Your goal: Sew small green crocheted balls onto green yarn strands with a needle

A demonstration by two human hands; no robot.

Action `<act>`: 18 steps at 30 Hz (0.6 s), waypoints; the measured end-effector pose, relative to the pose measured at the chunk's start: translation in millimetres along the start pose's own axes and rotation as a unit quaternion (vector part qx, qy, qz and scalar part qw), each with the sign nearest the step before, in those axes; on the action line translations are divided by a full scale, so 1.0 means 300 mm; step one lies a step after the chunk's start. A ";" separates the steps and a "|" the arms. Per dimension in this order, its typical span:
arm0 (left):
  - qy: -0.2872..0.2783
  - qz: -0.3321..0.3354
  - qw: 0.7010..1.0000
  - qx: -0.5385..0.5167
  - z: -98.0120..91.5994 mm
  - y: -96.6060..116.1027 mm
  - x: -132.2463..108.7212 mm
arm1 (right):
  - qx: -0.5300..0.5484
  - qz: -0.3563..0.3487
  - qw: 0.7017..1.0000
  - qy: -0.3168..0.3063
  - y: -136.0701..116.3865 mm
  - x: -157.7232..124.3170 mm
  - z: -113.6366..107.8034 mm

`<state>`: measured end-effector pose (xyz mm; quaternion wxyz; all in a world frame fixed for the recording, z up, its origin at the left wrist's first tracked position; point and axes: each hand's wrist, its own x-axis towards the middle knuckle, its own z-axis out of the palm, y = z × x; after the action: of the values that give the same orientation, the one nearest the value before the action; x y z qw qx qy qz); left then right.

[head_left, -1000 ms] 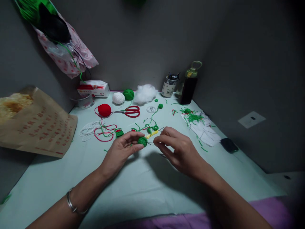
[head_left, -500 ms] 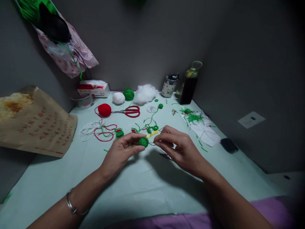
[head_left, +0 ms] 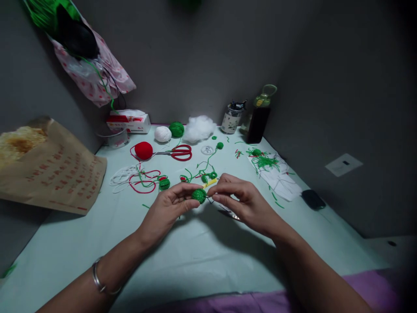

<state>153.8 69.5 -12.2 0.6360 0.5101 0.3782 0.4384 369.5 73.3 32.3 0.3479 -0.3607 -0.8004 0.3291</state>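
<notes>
Pale green covers the counter (head_left: pixel 182 265) before you, with purple cloth (head_left: pixel 247 302) along its near edge. You wear a silver bracelet (head_left: pixel 97 278) on the left wrist. Above the counter's middle, your left hand (head_left: pixel 164 206) has its fingers closed around the left side of a small green ball (head_left: pixel 199 196). Just right of the ball, your right hand (head_left: pixel 249 206) has its fingers pinched together on a thin dark strand (head_left: pixel 209 199) reaching toward it; you cannot tell exactly where that ends. Beyond your hands lies a yellow handle (head_left: pixel 210 183). Farther off, red-handled scissors (head_left: pixel 181 152) lie beside a red yarn ball (head_left: pixel 143 150). At the far side, a white yarn ball (head_left: pixel 162 134) and a green yarn ball (head_left: pixel 176 129) sit left of fluffy white stuffing (head_left: pixel 199 129).
</notes>
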 end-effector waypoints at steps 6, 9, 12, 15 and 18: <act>-0.006 -0.002 1.000 -0.011 0.000 0.002 0.001 | 0.047 0.044 0.998 -0.026 0.014 0.005 -0.013; -0.024 -0.009 0.999 -0.030 -0.002 0.002 0.002 | 0.095 0.075 0.992 -0.036 0.031 0.008 -0.011; -0.037 -0.011 0.998 -0.042 -0.003 0.001 0.002 | 0.142 0.102 0.984 -0.030 0.051 0.012 0.004; -0.022 -0.010 0.999 -0.042 -0.002 -0.003 0.000 | 0.143 0.091 0.986 0.000 0.064 0.017 0.028; 0.005 -0.014 0.999 -0.032 0.005 -0.005 0.000 | 0.085 0.065 0.994 0.029 0.061 0.018 0.051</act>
<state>155.4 68.9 -13.5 0.6562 0.4818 0.3741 0.4442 361.2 83.0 11.6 0.3784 -0.3900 -0.7341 0.4072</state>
